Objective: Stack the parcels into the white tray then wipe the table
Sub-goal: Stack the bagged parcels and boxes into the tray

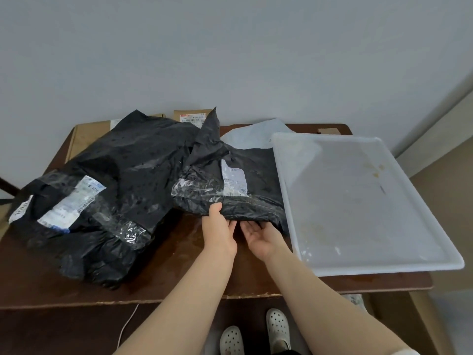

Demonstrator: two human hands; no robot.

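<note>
A small black plastic parcel (240, 185) with a white label lies mid-table, right beside the empty white tray (363, 267). My left hand (220, 231) grips the parcel's near edge, thumb on top and fingers underneath. My right hand (261, 238) is palm-up with its fingertips slid under the same edge. A large black parcel (107, 196) with taped labels fills the left side of the brown table (179, 272). A pale grey-white mailer (256, 137) lies behind the small parcel.
Brown cardboard parcels (89, 134) and a labelled box (192, 116) sit at the back against the wall. The tray overhangs the table's right edge. A white cable (128, 326) hangs below the front edge, near my shoes (277, 326).
</note>
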